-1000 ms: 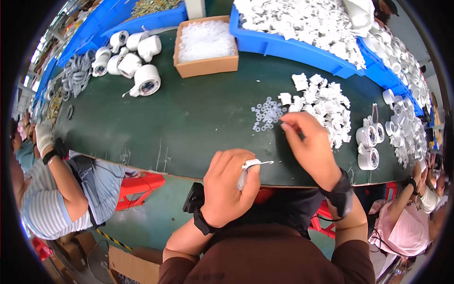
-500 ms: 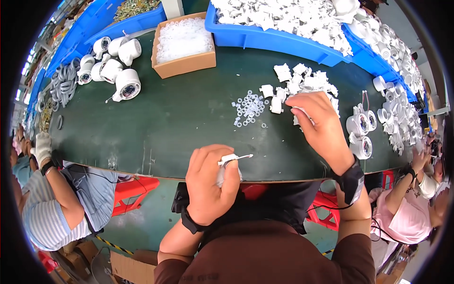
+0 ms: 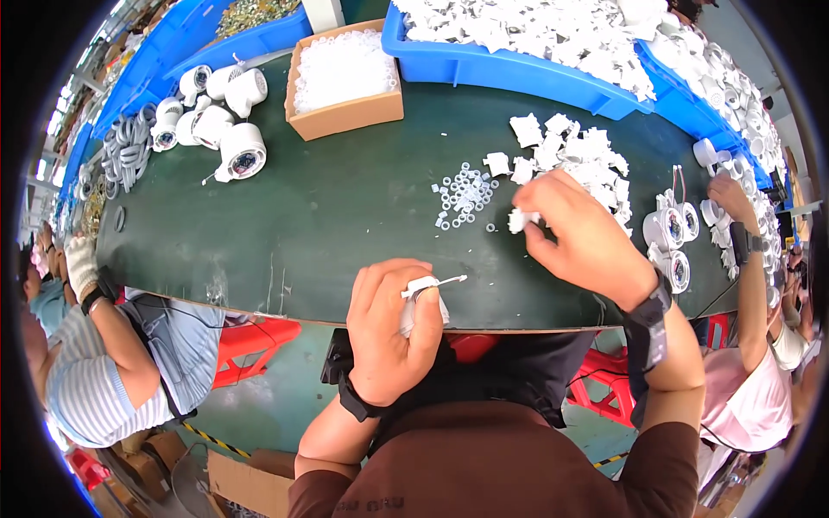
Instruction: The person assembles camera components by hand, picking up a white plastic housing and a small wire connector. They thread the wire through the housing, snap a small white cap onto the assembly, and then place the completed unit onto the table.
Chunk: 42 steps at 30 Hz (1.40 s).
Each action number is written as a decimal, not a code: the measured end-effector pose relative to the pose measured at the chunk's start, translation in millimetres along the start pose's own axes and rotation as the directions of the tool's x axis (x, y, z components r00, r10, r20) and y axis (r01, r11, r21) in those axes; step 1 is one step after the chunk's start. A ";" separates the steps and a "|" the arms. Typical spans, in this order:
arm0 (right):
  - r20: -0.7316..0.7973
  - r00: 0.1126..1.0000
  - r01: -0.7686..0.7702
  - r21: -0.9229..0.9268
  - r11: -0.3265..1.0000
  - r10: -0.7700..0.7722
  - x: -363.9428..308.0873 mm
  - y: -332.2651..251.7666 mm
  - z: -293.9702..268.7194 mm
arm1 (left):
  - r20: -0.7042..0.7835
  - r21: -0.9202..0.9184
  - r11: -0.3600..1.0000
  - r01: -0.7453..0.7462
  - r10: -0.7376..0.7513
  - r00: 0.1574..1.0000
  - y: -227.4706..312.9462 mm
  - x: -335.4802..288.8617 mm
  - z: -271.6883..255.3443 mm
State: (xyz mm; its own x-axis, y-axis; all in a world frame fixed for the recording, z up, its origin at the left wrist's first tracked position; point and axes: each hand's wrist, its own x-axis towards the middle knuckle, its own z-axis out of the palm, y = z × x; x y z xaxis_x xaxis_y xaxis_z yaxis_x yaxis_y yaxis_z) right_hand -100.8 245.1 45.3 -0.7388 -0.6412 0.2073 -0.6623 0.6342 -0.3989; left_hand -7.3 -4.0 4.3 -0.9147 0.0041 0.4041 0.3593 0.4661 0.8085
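In the head view, the left grip (image 3: 389, 324) is holding a white part (image 3: 420, 285) in curled fingers, and a thin white lead (image 3: 451, 280) is sticking out past the thumb. Beyond it and to its right, the right grip (image 3: 587, 237) is pinching a small white piece (image 3: 520, 221) between thumb and fingers. Over the counter (image 3: 345, 216), similar loose pieces (image 3: 596, 168) are lying heaped just beyond the right grip, and translucent rings (image 3: 466, 192) are lying to its left. Round white units (image 3: 665, 229) are standing to its right; a co-worker's hand (image 3: 732, 197) is showing farther right. Below the left grip, a brown shirt (image 3: 484, 457) is bearing faint marks (image 3: 371, 503) (too unclear to read).
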 end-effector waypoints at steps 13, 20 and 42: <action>-0.088 0.964 -0.109 0.731 0.673 0.253 -23.7 -84.0 48.6 | -0.009 0.098 0.995 0.018 -0.017 1.000 12.0 3.3 10.7; -0.135 0.981 -0.022 0.639 0.769 0.140 -24.1 -82.2 49.5 | -0.017 0.108 0.993 0.036 -0.034 0.999 12.1 2.8 6.4; -0.176 0.905 -0.082 0.820 0.566 0.386 -18.3 -97.6 71.1 | -0.027 0.125 0.991 -0.056 0.060 0.998 8.2 1.0 11.5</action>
State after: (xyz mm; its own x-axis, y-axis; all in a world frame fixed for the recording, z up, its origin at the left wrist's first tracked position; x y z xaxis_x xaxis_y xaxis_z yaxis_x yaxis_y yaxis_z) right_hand -13.8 164.3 16.8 -0.9467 -0.2597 0.1905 -0.2122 0.0577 -0.9755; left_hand -7.4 10.0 6.4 -0.8864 0.0084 0.4629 0.3839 0.5722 0.7247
